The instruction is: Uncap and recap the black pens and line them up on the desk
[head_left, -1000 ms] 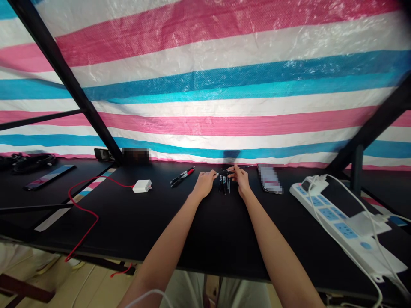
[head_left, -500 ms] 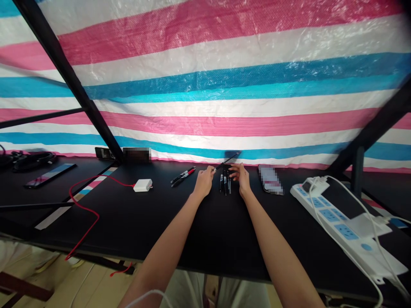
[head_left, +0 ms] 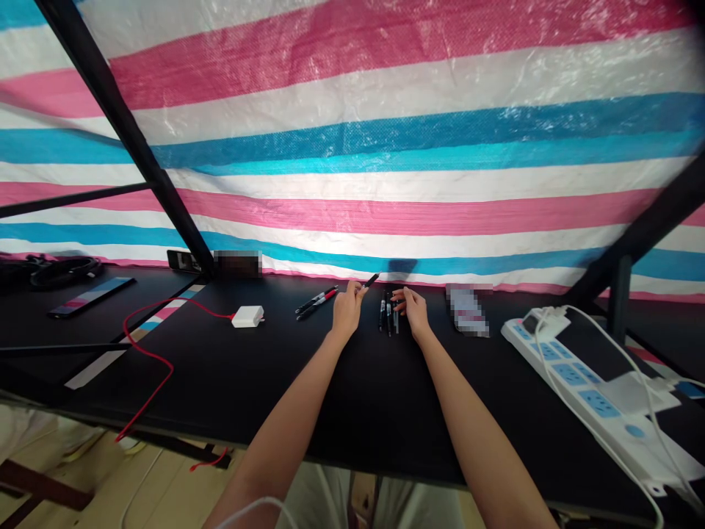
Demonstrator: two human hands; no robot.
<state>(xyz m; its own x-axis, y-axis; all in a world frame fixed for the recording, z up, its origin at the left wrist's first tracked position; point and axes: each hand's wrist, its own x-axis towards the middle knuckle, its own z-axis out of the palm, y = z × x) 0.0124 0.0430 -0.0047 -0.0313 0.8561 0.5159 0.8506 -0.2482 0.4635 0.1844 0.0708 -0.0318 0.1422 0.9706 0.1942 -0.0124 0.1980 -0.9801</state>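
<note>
My left hand [head_left: 346, 310] is closed around a black pen [head_left: 373, 280], whose dark end sticks out past my fingers, up and to the right. My right hand [head_left: 412, 311] has its fingers apart and loosely bent, just right of a row of black pens [head_left: 388, 314] lying on the black table. A thin clear-and-dark stick [head_left: 396, 320] lies by its fingertips; I cannot tell whether they touch it. To the left of my left hand, several pens [head_left: 316, 302], one with a red part, lie at a slant.
A white charger [head_left: 247, 317] with a red cable [head_left: 165, 360] lies to the left. Further left is a phone [head_left: 91, 297]. Right of my hands is a blurred-out phone [head_left: 468, 310], then a white power strip [head_left: 584, 393] with cables. Black frame bars [head_left: 181, 220] slope behind.
The dark stick in my left hand shows much less of its length past my fingers. The fingers of my right hand have bent slightly over the pens. The view has shifted slightly.
</note>
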